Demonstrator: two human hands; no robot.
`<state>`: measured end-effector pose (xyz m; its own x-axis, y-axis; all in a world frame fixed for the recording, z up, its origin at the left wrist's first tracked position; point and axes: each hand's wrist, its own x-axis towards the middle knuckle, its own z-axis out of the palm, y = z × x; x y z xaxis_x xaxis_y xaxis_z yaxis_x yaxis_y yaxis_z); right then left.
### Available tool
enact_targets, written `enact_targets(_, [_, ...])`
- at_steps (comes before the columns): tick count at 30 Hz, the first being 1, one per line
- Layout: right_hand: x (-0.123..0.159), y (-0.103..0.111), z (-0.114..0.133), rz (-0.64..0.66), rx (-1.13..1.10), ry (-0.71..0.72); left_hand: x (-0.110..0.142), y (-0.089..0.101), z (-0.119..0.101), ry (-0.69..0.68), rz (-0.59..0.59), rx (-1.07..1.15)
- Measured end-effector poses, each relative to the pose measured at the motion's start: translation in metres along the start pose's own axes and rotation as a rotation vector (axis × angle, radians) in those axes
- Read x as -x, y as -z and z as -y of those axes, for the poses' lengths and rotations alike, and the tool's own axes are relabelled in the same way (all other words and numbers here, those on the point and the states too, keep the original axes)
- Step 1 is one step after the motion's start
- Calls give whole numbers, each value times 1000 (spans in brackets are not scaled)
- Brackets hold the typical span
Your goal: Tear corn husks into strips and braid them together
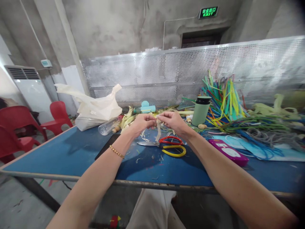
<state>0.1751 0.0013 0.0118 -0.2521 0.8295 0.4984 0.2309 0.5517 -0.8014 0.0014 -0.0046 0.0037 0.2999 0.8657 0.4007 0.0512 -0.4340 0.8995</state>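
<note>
My left hand [144,123] and my right hand [173,121] meet above the middle of the blue table [78,156], fingers closed in a pinch. Between them is a pale, narrow fibre strip [158,132], its end hanging toward the tabletop. Exactly how the fingertips grip it is too small to see. Just below lie scissors [172,147] with one red and one yellow handle, blades pointing left. Light husk-like leaves [127,119] are heaped beyond my left hand, and small fibre scraps lie around the scissors.
A white plastic bag [97,103] and a clear bottle [108,126] stand left. A dark flat tablet-like object [108,145] is under my left forearm. To the right are a green cup [201,111], colourful strips [230,98], a purple case [228,152] and tangled cords [267,136].
</note>
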Motion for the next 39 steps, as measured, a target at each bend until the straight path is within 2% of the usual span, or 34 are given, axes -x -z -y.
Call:
enact_targets(7, [1, -1, 1, 27, -6, -7, 0, 2, -1, -28, 11, -117])
enact_targets(13, [2, -1, 2, 31, 42, 6, 0, 1, -3, -116, -117, -362])
enact_targets(17, [2, -1, 2, 56, 53, -13, 0, -1, -4, -150, -145, -460])
enact_targets(26, [0, -3, -1, 21, 91, 47, -2, 0, -2, -162, -121, -480])
enact_targets(39, [1, -2, 3, 25, -2, -30, 2, -3, -12, -129, -121, -467])
